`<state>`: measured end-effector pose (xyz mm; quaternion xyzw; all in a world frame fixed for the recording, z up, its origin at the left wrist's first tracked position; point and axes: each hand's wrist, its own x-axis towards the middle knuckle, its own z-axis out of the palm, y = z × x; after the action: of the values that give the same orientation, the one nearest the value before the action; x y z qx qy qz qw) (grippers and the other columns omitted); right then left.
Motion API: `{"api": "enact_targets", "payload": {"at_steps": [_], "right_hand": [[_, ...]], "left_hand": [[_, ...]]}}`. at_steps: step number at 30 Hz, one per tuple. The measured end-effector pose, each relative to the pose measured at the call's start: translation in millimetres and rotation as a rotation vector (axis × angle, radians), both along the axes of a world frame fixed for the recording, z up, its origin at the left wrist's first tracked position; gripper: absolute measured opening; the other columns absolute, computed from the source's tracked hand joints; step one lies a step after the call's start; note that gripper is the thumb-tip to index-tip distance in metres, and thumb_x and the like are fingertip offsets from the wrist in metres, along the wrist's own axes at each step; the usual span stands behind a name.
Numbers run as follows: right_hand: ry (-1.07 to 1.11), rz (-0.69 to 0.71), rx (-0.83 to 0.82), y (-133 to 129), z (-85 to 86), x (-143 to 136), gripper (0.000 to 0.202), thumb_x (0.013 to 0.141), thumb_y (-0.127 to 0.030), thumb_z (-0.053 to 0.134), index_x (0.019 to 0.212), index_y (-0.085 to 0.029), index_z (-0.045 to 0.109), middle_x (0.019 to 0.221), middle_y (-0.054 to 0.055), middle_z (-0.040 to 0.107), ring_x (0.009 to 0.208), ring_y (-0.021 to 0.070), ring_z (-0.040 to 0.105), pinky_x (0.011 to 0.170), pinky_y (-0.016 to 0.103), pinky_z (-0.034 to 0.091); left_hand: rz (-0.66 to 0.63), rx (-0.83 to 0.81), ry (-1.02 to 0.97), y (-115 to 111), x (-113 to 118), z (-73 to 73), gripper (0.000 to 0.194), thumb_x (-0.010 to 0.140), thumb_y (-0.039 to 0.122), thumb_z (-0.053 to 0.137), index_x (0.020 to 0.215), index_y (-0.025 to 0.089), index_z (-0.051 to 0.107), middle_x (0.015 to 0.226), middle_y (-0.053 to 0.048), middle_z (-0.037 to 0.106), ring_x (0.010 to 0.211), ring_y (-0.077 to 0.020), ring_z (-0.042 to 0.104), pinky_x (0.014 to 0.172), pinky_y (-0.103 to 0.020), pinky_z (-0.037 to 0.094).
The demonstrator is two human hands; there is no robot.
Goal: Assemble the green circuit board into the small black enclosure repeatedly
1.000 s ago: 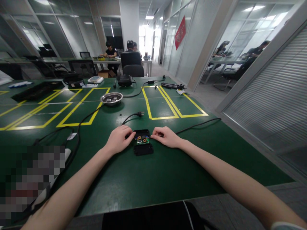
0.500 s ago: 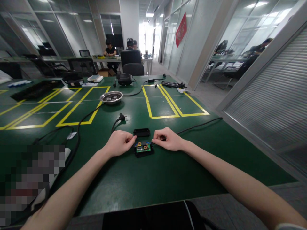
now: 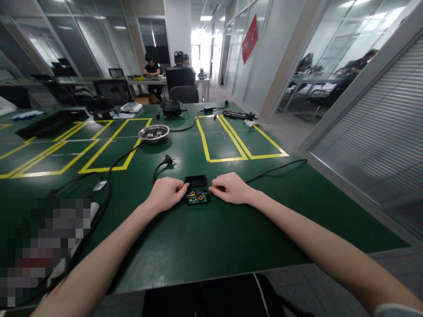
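Note:
Between my hands lies the lower half of a black adapter case, with a green circuit board (image 3: 197, 197) and copper coils showing in it. Just beyond rests the black case cover (image 3: 195, 181), its hollow side up. My left hand (image 3: 168, 193) is closed in a pinch at the case's left end, on a black power cord (image 3: 155, 172) that runs in behind it from a plug (image 3: 168, 159). At the right end my right hand (image 3: 229, 188) is closed round a black cable (image 3: 277, 170) leading off to the right. Both sets of fingers hide where the cords meet the case.
A metal bowl (image 3: 153, 133) of small parts stands farther back on the green table (image 3: 205, 246). Yellow tape (image 3: 228, 160) marks rectangles. Cables and a pixelated patch (image 3: 39, 246) lie at left. A black tool (image 3: 238, 115) lies back right. People sit at a far desk.
The board and its case half have shifted slightly away from me, closer to the cover, and both hands have moved up a little with them. Both hands stay closed.

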<state>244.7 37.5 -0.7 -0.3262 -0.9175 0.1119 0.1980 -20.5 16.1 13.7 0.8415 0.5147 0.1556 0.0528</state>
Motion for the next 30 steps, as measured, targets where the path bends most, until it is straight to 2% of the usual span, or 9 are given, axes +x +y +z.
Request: {"api": "enact_targets", "payload": {"at_steps": [7, 12, 16, 20, 24, 26, 27, 30], "right_hand": [[-0.027, 0.037, -0.006, -1, -1.7, -4, 0.035, 0.100, -0.026, 0.056, 0.066, -0.019, 0.056, 0.064, 0.001, 0.057, 0.062, 0.0146, 0.051, 0.064, 0.027, 0.032], [-0.058, 0.082, 0.108, -2, 2.7, -7, 0.026, 0.098, -0.022, 0.057, 0.073, -0.018, 0.063, 0.074, 0.005, 0.066, 0.074, 0.0180, 0.058, 0.074, 0.031, 0.036], [-0.109, 0.023, 0.100, -2, 5.3, -10, 0.026, 0.098, -0.020, 0.056, 0.073, -0.018, 0.063, 0.072, 0.005, 0.067, 0.070, 0.0171, 0.058, 0.073, 0.032, 0.034], [-0.113, -0.027, 0.059, 0, 4.2, -14, 0.025, 0.095, -0.018, 0.056, 0.069, -0.018, 0.059, 0.069, 0.003, 0.066, 0.065, 0.0154, 0.056, 0.072, 0.031, 0.033], [-0.034, -0.073, 0.055, 2, -1.4, -18, 0.017, 0.085, -0.016, 0.062, 0.069, -0.020, 0.058, 0.070, 0.001, 0.064, 0.065, 0.0153, 0.055, 0.073, 0.030, 0.036], [0.061, -0.109, 0.097, 4, -6.1, -19, 0.005, 0.080, -0.017, 0.064, 0.077, -0.020, 0.063, 0.082, 0.004, 0.068, 0.075, 0.0184, 0.059, 0.077, 0.032, 0.041], [0.115, -0.126, 0.117, 5, -8.6, -19, 0.006, 0.079, -0.018, 0.065, 0.085, -0.020, 0.066, 0.092, 0.007, 0.070, 0.084, 0.0211, 0.062, 0.081, 0.033, 0.044], [0.212, -0.142, 0.118, 8, -15.2, -17, 0.037, 0.081, -0.020, 0.065, 0.118, -0.020, 0.068, 0.122, 0.013, 0.069, 0.113, 0.0290, 0.062, 0.097, 0.043, 0.047]], "left_hand": [[-0.091, -0.047, 0.005, -3, 1, -4.7, 0.051, 0.101, 0.041, 0.044, 0.056, 0.021, 0.055, 0.055, -0.002, 0.060, 0.054, -0.0177, 0.054, 0.057, -0.029, 0.027], [-0.080, 0.012, 0.065, 2, 3, -2.6, 0.051, 0.103, 0.040, 0.042, 0.061, 0.021, 0.061, 0.061, -0.004, 0.065, 0.060, -0.0197, 0.059, 0.057, -0.030, 0.026], [-0.035, 0.046, 0.090, 8, 3, -3.3, 0.051, 0.104, 0.039, 0.041, 0.062, 0.020, 0.062, 0.063, -0.006, 0.067, 0.063, -0.0204, 0.061, 0.057, -0.029, 0.026], [-0.072, 0.013, 0.081, 10, 3, -5.6, 0.049, 0.104, 0.039, 0.042, 0.064, 0.020, 0.062, 0.065, -0.005, 0.068, 0.063, -0.0201, 0.061, 0.058, -0.029, 0.028], [-0.068, 0.013, 0.087, 10, 3, -7.1, 0.047, 0.103, 0.039, 0.043, 0.063, 0.021, 0.060, 0.066, -0.005, 0.068, 0.065, -0.0209, 0.062, 0.057, -0.029, 0.029], [-0.042, 0.020, 0.072, 11, 2, -7.4, 0.045, 0.103, 0.040, 0.044, 0.066, 0.021, 0.060, 0.068, -0.005, 0.067, 0.066, -0.0213, 0.062, 0.057, -0.030, 0.031], [-0.025, 0.024, 0.051, 11, 2, -7.5, 0.042, 0.102, 0.041, 0.045, 0.070, 0.021, 0.062, 0.071, -0.005, 0.068, 0.067, -0.0216, 0.063, 0.058, -0.030, 0.034], [-0.019, 0.048, -0.057, 11, -2, -7.9, 0.036, 0.099, 0.049, 0.052, 0.106, 0.019, 0.068, 0.095, -0.008, 0.073, 0.083, -0.0253, 0.069, 0.071, -0.033, 0.048]]}}
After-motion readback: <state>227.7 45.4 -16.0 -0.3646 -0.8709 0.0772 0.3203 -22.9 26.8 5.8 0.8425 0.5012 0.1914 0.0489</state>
